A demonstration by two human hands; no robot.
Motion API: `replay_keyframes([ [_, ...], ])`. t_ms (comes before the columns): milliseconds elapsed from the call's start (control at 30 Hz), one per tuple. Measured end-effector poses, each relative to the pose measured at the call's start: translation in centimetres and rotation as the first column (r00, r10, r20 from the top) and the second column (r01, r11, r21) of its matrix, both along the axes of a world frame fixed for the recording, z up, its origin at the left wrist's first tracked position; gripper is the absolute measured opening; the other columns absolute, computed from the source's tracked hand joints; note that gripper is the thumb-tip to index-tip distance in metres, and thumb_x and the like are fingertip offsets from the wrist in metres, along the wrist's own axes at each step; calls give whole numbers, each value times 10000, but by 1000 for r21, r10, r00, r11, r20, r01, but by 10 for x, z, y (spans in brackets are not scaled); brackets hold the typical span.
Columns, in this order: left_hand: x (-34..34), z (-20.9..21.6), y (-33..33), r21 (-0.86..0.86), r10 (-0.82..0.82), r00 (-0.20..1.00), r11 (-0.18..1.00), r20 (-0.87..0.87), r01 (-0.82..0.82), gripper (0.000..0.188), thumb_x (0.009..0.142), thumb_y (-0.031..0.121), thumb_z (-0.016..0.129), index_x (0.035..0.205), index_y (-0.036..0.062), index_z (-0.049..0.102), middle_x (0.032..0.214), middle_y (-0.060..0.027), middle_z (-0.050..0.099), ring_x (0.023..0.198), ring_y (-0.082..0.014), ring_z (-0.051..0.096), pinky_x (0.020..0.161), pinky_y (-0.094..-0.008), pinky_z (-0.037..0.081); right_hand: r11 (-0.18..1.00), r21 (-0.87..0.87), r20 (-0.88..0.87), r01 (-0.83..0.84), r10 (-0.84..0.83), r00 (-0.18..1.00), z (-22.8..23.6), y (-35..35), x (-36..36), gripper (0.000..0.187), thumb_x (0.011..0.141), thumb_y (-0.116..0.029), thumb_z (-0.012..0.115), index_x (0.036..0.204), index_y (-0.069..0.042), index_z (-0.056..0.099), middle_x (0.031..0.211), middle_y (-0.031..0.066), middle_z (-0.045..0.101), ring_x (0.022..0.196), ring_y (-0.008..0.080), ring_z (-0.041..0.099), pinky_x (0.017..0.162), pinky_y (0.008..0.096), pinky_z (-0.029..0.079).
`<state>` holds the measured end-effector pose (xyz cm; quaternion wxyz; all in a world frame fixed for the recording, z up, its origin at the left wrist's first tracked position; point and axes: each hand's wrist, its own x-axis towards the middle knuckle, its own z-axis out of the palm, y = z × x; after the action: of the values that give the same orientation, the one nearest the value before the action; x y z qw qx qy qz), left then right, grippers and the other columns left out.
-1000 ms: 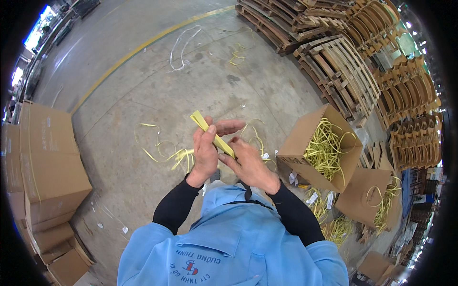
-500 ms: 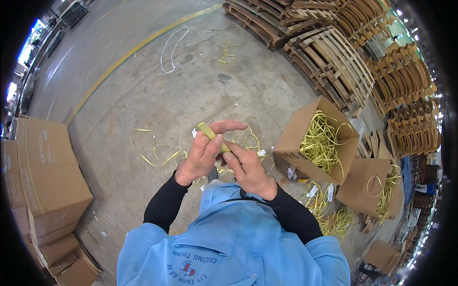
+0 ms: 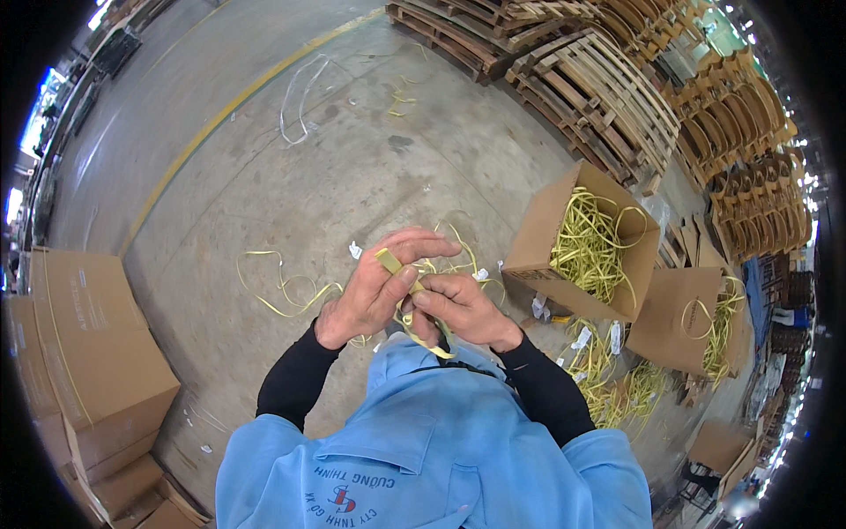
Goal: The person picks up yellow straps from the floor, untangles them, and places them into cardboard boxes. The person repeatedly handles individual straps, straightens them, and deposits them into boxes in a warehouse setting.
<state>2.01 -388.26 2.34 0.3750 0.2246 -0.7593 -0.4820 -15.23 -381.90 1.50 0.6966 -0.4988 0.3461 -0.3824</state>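
Observation:
Both hands meet in front of my chest around a length of flat yellow strap (image 3: 388,261). My left hand (image 3: 363,289) pinches the strap between thumb and fingers, the index finger stretched out above it. Close against it, my right hand (image 3: 467,309) is closed on the same strap with thumb and fingertips. Below the hands a loose part of the strap curls down toward my blue shirt. Part of the strap is hidden behind my fingers. More loose yellow strap (image 3: 284,295) lies in loops on the floor beyond the left hand.
At right stands an open cardboard box (image 3: 539,234) full of tangled yellow strap, with a second tipped box (image 3: 671,309) beside it. More strap (image 3: 617,397) is heaped on the floor below. Wooden pallets (image 3: 599,97) stand far right. Large cartons (image 3: 106,335) stand at left.
My right hand has shifted slightly right and a curled part of the strap now shows below the hands. The left hand keeps its pinch. The whole view has shifted a little.

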Motion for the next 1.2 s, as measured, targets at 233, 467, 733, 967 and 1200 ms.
replay_keyframes([
  [233, -5, 12, 2, 75, -145, 989, 987, -13, 145, 566, 1017, 447, 372, 1207, -26, 617, 1279, -141, 630, 1249, -348, 525, 1074, -471, 369, 988, 99, 177, -120, 101, 979, -6, 6, -20, 299, 1045, -241, 460, 985, -10, 640, 604, -22, 499, 502, 45, 399, 458, 233, 304],
  [467, -12, 63, -6, -20, -667, 743, 743, 58, 669, 362, 934, 385, 606, 1040, 42, 654, 1336, -165, 570, 1246, -363, 516, 1042, -538, 385, 842, 282, 511, -459, 274, 815, -1, 23, -34, 327, 995, -202, 555, 1305, -99, 541, 753, 40, 549, 573, 55, 429, 494, 221, 330],
  [733, -39, 77, 3, -107, -921, 340, 364, -189, 925, 422, 879, 323, 680, 625, 86, 442, 911, -119, 694, 941, -333, 671, 968, -549, 452, 815, -77, 253, -575, 574, 779, -11, 19, -33, 317, 952, -159, 616, 1252, -60, 605, 820, 38, 624, 713, 111, 547, 609, 269, 451],
  [967, -41, 86, 0, -305, -472, 477, 396, 741, 866, 217, 760, 195, 678, 711, 61, 514, 837, -107, 604, 790, -278, 614, 792, -394, 503, 948, -281, -278, 150, -230, 933, 0, 14, -77, 278, 948, -263, 632, 1097, -33, 680, 698, 8, 593, 632, 103, 563, 565, 295, 458],
  [1200, -51, 13, -34, -612, 82, 777, 670, 624, 420, 190, 704, 151, 715, 756, 24, 583, 1257, -201, 606, 1117, -326, 603, 1011, -439, 442, 798, 173, 71, 578, -595, 800, -3, 11, -57, 335, 957, -248, 652, 1157, 21, 644, 775, 17, 619, 616, 51, 523, 521, 228, 421],
])
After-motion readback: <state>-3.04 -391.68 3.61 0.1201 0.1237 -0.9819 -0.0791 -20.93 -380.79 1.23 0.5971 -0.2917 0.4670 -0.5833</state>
